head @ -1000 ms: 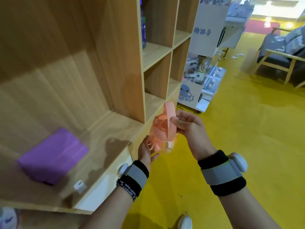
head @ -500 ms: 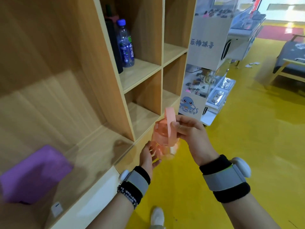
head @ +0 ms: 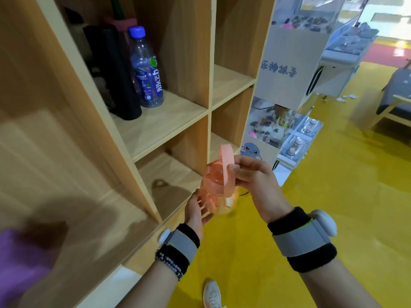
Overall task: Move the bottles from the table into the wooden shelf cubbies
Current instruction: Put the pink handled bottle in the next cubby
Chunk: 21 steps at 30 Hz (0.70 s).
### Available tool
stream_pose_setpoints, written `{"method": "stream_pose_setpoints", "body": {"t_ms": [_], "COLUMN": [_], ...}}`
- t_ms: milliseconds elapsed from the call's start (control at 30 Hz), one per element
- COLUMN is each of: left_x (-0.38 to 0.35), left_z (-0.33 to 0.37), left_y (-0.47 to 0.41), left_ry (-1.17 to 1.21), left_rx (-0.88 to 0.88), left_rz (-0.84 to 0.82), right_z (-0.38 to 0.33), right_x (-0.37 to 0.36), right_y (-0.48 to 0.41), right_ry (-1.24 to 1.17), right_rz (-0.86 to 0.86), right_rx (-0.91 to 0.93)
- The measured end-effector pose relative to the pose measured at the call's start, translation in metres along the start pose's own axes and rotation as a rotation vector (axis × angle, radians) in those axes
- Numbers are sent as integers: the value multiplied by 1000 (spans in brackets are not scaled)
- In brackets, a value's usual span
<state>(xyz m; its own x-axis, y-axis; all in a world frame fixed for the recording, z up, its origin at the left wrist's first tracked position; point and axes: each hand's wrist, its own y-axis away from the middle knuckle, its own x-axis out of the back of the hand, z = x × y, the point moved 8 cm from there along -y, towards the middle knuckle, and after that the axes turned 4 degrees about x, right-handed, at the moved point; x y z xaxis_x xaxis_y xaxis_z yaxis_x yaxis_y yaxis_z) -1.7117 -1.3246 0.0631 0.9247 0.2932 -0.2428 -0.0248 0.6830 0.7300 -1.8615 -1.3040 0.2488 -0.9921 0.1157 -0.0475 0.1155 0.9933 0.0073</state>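
A pink see-through bottle (head: 216,184) with a pink strap handle hangs in front of the wooden shelf (head: 210,90), level with its lower middle cubby. My right hand (head: 251,176) pinches the strap and lid from the right. My left hand (head: 196,207) cups the bottle's lower body from the left and below, fingers spread. In the cubby above stand a clear bottle with a blue cap and label (head: 146,67), a tall black bottle (head: 116,72) and a dark bottle with a reddish lid (head: 121,21) behind them.
A purple flat thing (head: 20,263) lies in the big cubby at lower left. A claw machine (head: 287,85) stands right of the shelf on the yellow floor (head: 333,174). A grey chair (head: 398,96) is at far right. My shoe (head: 212,294) shows below.
The view has swung up and right, bringing the cubby with the standing bottles into sight. Both hands keep the same hold on the pink bottle, which has barely moved relative to them.
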Motion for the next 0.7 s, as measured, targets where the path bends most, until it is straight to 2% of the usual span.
{"method": "stream_pose_setpoints", "body": {"t_ms": [133, 533, 700], "left_x": [-39, -113, -153], "left_z": [21, 50, 54], "left_y": [-41, -85, -87], "left_ry": [34, 118, 136], "left_rx": [26, 53, -1], "left_rz": [1, 51, 101], "right_z": [-1, -9, -17], "right_x": [15, 62, 89], "right_y": [-59, -153, -184], "right_ry": [-4, -25, -28], "right_rz": [-22, -110, -227], "right_rx": [-16, 31, 63]}}
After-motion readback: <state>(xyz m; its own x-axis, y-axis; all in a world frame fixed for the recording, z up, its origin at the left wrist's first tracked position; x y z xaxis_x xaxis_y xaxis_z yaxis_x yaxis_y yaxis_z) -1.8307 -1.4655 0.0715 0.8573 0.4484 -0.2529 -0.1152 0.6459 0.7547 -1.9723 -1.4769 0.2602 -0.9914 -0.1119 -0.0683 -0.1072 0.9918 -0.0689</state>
